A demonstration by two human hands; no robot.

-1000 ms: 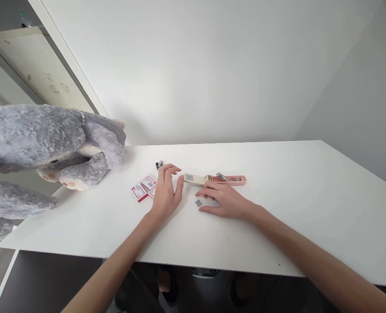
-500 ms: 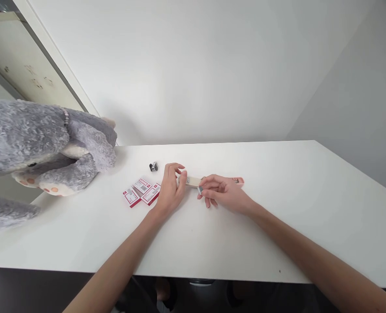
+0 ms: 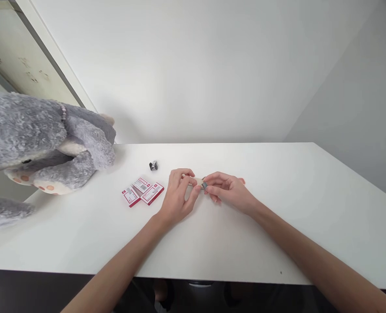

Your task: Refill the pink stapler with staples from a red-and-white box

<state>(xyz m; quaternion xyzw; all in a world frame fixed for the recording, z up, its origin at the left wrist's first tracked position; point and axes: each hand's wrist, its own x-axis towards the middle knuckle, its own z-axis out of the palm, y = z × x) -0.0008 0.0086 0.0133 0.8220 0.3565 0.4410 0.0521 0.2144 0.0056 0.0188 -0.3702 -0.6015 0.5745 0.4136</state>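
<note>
My left hand is curled over a slim cream-coloured object lying on the white table, its fingers and thumb closed on it. Most of that object is covered by my fingers. Between the thumb and fingers of my right hand is a small grey metal strip, looking like a short row of staples. The strip is right at the cream object's right end; I cannot tell whether they touch. A pink rounded end peeks out behind my right hand. Whether it joins the cream object is hidden.
Red-and-white small boxes with printed labels lie left of my left hand. Behind them is a small black-and-silver item. A large grey plush toy leans over the table's left end, and a white wall rises behind.
My left hand has shifted right along the cream object, covering more of it and coming close to my right hand. The grey strip has moved slightly right and up.
</note>
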